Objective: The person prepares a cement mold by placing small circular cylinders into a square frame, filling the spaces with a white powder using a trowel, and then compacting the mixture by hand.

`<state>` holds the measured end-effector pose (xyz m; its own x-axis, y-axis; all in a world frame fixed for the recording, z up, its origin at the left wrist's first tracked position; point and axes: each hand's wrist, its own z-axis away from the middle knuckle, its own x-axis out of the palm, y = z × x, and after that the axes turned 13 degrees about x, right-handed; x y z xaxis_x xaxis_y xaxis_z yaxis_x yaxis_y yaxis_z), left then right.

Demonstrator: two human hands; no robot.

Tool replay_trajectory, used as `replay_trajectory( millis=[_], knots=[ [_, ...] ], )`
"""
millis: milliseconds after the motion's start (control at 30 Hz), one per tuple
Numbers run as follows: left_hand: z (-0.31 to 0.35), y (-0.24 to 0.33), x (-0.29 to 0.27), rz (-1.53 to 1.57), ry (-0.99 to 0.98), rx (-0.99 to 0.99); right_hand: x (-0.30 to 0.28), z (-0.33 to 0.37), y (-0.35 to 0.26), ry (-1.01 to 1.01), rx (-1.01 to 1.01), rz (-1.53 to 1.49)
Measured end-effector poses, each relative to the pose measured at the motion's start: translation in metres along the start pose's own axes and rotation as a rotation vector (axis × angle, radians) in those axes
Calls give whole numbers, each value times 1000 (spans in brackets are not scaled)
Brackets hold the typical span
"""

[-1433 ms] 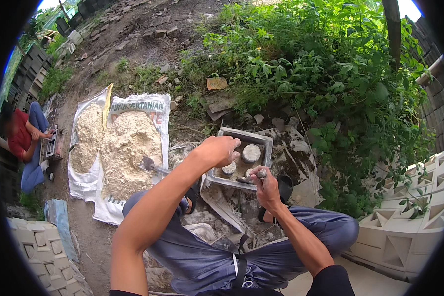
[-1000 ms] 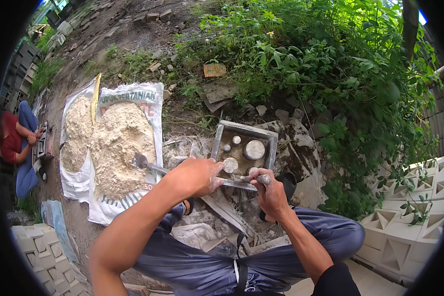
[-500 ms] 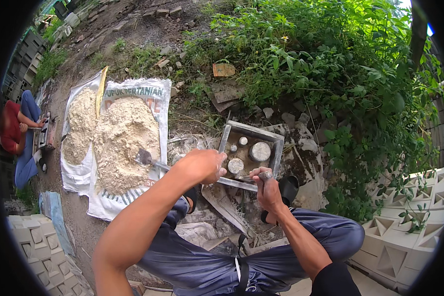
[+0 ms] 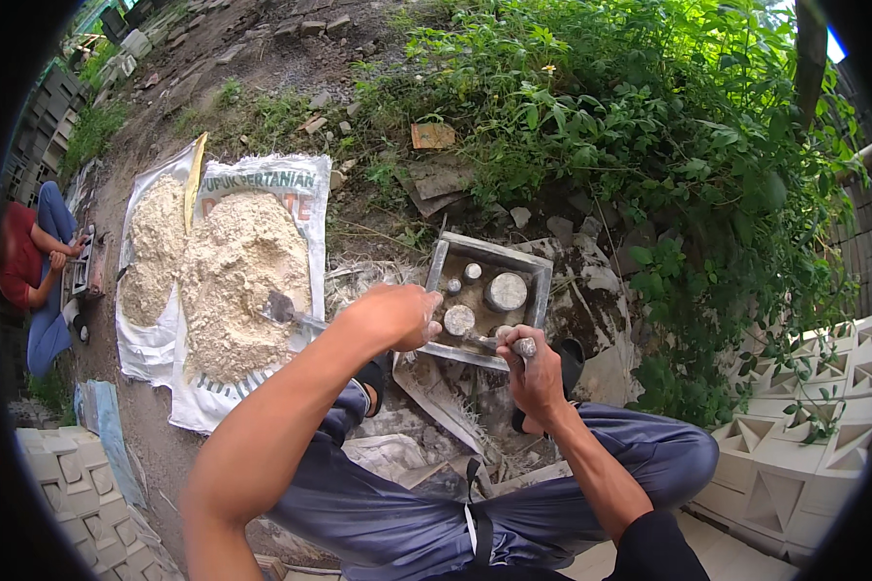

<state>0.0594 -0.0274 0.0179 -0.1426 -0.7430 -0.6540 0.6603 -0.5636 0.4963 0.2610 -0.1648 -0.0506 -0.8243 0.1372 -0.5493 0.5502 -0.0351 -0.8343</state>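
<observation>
Head view: I have a grey-edged square frame [image 4: 499, 249] just off centre toward three o'clock, with round pieces inside it. Taking the frame as my dial, the large pale disc [image 4: 506, 291] sits at two, a medium disc [image 4: 459, 321] at eight, and two small round pieces [image 4: 473, 271] at ten and eleven. The right hand [image 4: 533, 373], at five o'clock, has its fingers wrapped around a rounded tool handle [image 4: 524, 347]; the tool's far end looks like a narrow blade, though the hand covers too much for me to be sure. The left hand [image 4: 419, 320] is at nine, fingers bent, beside the frame's edge; I can't tell whether it pinches anything. On the whole picture's dial, pale powder [image 4: 247, 252] lies heaped on white sacking [image 4: 318, 223] at nine, a trowel [image 4: 278, 307] resting on it. Farther out that way sits a person in red [image 4: 19, 252].
</observation>
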Motion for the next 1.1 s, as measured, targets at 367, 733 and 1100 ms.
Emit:
replay_trajectory(
  millis=[367, 733, 1100],
  knots=[
    [3, 10, -2, -19, 2, -31, -1, -9, -18, -54, 48, 115],
    [1, 4, 4, -102, -2, 14, 6, 8, -12, 26, -47, -49],
    [-1, 17, -3, -152, 37, 69, 25, -3, -17, 3, 39, -85]
  ],
)
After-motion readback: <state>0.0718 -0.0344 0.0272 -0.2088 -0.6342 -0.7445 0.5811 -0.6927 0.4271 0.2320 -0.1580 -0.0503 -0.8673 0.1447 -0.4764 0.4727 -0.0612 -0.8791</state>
